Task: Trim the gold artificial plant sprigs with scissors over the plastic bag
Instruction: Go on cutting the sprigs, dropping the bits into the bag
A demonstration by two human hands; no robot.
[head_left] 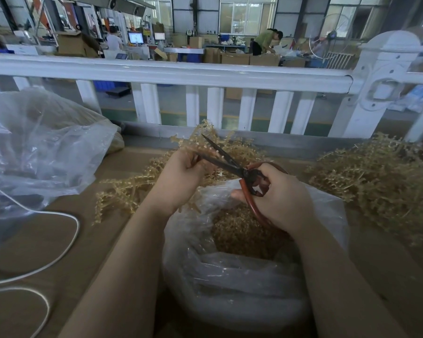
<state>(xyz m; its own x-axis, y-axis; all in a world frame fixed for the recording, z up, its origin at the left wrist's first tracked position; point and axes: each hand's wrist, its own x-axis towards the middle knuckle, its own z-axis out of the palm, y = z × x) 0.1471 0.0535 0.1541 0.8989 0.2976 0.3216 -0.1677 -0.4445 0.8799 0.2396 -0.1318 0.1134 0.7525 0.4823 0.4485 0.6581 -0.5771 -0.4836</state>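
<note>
My left hand (181, 176) grips a gold sprig (198, 140) that sticks up and away from me above the table. My right hand (279, 198) holds red-handled scissors (226, 161); the dark blades are parted around the sprig just beyond my left fingers. Directly below both hands stands an open clear plastic bag (230, 276) with gold trimmings (239, 232) inside. More gold sprigs (122, 191) lie on the table to the left of my left wrist.
A big heap of gold sprigs (374, 179) lies at the right. A large crumpled clear bag (42, 152) sits at the left, with a white cord (59, 245) looping across the brown tabletop. A white railing (181, 74) runs behind the table.
</note>
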